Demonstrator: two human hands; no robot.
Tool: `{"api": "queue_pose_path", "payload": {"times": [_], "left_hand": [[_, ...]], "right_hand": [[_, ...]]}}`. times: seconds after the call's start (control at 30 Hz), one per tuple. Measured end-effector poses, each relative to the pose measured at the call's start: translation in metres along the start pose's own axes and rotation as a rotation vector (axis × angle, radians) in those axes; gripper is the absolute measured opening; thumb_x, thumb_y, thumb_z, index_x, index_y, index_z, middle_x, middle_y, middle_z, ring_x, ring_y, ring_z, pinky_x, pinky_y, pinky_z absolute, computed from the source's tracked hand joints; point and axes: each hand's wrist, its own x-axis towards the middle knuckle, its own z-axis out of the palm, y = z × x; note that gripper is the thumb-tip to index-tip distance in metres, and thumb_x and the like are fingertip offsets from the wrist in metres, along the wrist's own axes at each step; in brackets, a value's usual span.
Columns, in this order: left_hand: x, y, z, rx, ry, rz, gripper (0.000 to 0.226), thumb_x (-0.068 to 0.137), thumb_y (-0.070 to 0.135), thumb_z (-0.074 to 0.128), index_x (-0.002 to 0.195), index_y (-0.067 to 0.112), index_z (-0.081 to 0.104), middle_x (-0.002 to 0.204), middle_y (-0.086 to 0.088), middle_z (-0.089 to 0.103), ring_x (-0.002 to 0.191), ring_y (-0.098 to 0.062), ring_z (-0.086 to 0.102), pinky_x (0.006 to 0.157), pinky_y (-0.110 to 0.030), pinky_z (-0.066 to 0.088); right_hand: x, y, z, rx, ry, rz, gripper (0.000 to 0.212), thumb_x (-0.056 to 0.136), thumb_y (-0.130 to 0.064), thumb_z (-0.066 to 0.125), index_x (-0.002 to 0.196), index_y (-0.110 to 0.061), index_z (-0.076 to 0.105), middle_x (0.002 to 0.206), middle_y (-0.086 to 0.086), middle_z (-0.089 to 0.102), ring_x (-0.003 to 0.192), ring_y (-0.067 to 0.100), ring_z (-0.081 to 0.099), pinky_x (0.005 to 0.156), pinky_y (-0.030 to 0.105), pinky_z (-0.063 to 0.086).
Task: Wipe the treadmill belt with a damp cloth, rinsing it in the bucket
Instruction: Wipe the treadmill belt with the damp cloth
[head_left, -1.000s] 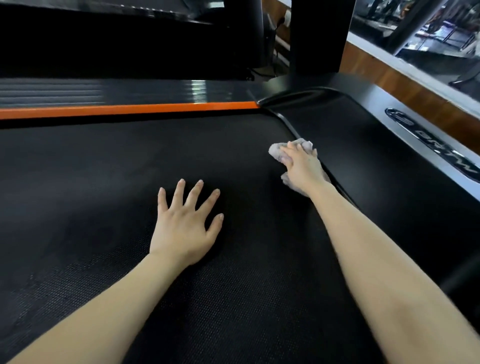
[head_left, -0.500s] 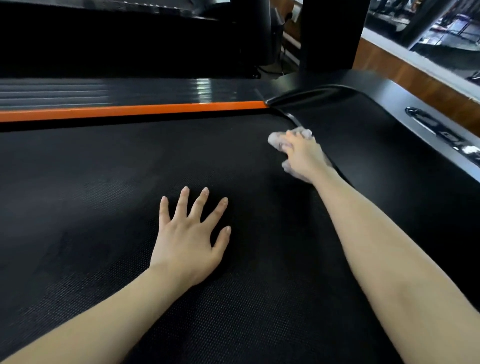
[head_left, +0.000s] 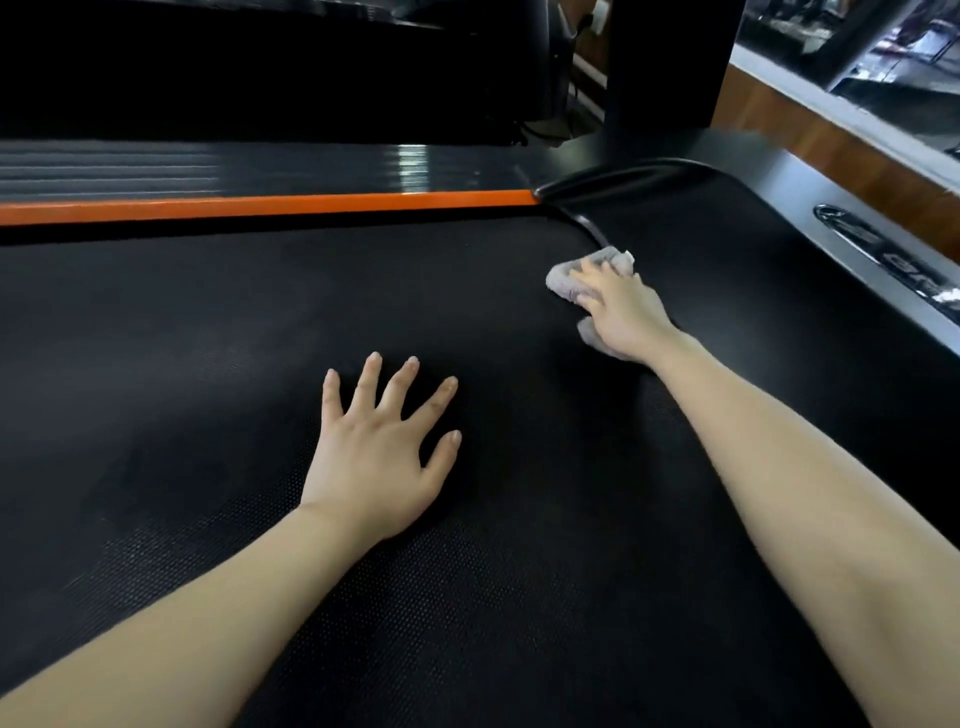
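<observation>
Cloth (head_left: 563, 283) mostly hidden under right hand (head_left: 621, 312), grip unclear | left hand (head_left: 374, 452) splayed flat on belt (head_left: 156, 364)

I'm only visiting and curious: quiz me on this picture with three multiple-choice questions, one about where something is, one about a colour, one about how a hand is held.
1. Where is the cloth?
A) in a bucket
B) on the floor
C) on the belt, under the right hand

2. What colour is the strip along the belt's far edge?
A) orange
B) green
C) white

3. How is the left hand held?
A) clenched in a fist
B) flat on the belt, fingers spread
C) gripping a handle

Answers:
1 C: the grey cloth shows beneath the right hand's fingers, near the belt's right edge.
2 A: the strip is bright orange.
3 B: the palm is down, the fingers are apart, and it holds nothing.
</observation>
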Motion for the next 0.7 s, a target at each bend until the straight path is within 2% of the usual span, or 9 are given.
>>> {"api": "queue_pose_path", "payload": {"times": [0.07, 0.13, 0.2, 0.3, 0.37, 0.47, 0.53, 0.63, 0.7], "left_hand": [[0.001, 0.0, 0.001, 0.006, -0.004, 0.004, 0.067, 0.085, 0.063, -0.005, 0.148, 0.044, 0.006, 0.159, 0.0, 0.008, 0.146, -0.029, -0.005, 0.116, -0.054, -0.004], [0.001, 0.0, 0.002, 0.011, -0.012, 0.008, 0.065, 0.087, 0.062, 0.0, 0.148, 0.043, 0.007, 0.159, -0.001, 0.008, 0.146, -0.03, -0.004, 0.116, -0.055, -0.003], [0.0, 0.0, 0.002, 0.012, -0.008, 0.012, 0.065, 0.087, 0.062, 0.003, 0.149, 0.042, 0.008, 0.159, -0.001, 0.009, 0.146, -0.03, -0.003, 0.116, -0.055, -0.002], [0.0, 0.0, 0.001, 0.026, -0.003, 0.021, 0.064, 0.089, 0.061, 0.006, 0.149, 0.04, 0.012, 0.159, -0.003, 0.012, 0.146, -0.031, 0.001, 0.116, -0.056, 0.0], [0.0, 0.001, -0.001, 0.017, 0.002, 0.019, 0.063, 0.091, 0.059, 0.011, 0.149, 0.038, 0.016, 0.158, -0.003, 0.015, 0.146, -0.032, 0.003, 0.115, -0.056, 0.001], [-0.003, 0.003, -0.007, -0.033, 0.004, 0.023, 0.058, 0.094, 0.055, 0.022, 0.148, 0.032, 0.026, 0.157, -0.004, 0.021, 0.145, -0.032, 0.007, 0.117, -0.054, 0.002], [-0.009, 0.003, -0.014, -0.118, 0.024, 0.025, 0.054, 0.096, 0.05, 0.031, 0.145, 0.028, 0.036, 0.154, -0.004, 0.028, 0.145, -0.029, 0.013, 0.118, -0.05, 0.003], [-0.032, -0.002, -0.027, -0.236, 0.14, 0.048, 0.043, 0.096, 0.041, 0.04, 0.133, 0.024, 0.053, 0.145, -0.005, 0.044, 0.14, -0.027, 0.028, 0.117, -0.05, 0.006], [-0.057, -0.017, -0.035, -0.238, 0.25, 0.077, 0.037, 0.094, 0.036, 0.047, 0.126, 0.022, 0.061, 0.138, -0.007, 0.052, 0.135, -0.028, 0.037, 0.115, -0.051, 0.011]], "right_hand": [[-0.044, 0.012, -0.003, 0.062, -0.021, 0.006, 0.042, 0.1, -0.019, 0.04, 0.142, -0.019, 0.039, 0.151, 0.005, 0.031, 0.142, 0.03, 0.018, 0.106, 0.036, 0.025], [-0.098, 0.022, -0.007, 0.068, -0.024, -0.053, 0.043, 0.098, -0.01, 0.043, 0.141, -0.012, 0.042, 0.15, 0.007, 0.035, 0.143, 0.028, 0.022, 0.116, 0.038, 0.016], [-0.161, 0.033, -0.012, 0.105, 0.006, -0.094, 0.042, 0.094, 0.0, 0.047, 0.136, -0.007, 0.049, 0.145, 0.007, 0.041, 0.141, 0.025, 0.026, 0.118, 0.041, 0.013], [-0.226, 0.046, -0.012, 0.167, 0.069, -0.059, 0.044, 0.093, 0.003, 0.05, 0.135, -0.009, 0.049, 0.144, 0.001, 0.038, 0.142, 0.018, 0.021, 0.118, 0.038, 0.01], [-0.235, 0.042, -0.011, 0.161, 0.073, -0.037, 0.043, 0.095, 0.0, 0.049, 0.136, -0.01, 0.047, 0.146, 0.002, 0.037, 0.14, 0.012, 0.016, 0.117, 0.03, 0.004], [-0.229, 0.036, -0.009, 0.107, 0.091, -0.014, 0.04, 0.098, -0.004, 0.044, 0.137, -0.009, 0.047, 0.149, 0.005, 0.036, 0.135, 0.004, 0.012, 0.11, 0.012, -0.006], [-0.23, 0.037, -0.008, 0.108, 0.118, 0.013, 0.04, 0.098, -0.006, 0.044, 0.137, -0.012, 0.048, 0.149, 0.003, 0.037, 0.134, 0.002, 0.011, 0.109, 0.01, -0.004], [-0.229, 0.033, -0.009, 0.072, 0.105, 0.054, 0.041, 0.098, -0.006, 0.043, 0.138, -0.015, 0.048, 0.151, 0.003, 0.036, 0.142, 0.01, 0.016, 0.113, 0.022, 0.007], [-0.23, 0.021, -0.013, 0.078, 0.094, 0.149, 0.042, 0.1, -0.01, 0.041, 0.141, -0.017, 0.044, 0.153, 0.003, 0.032, 0.144, 0.016, 0.018, 0.112, 0.027, 0.016]]}}
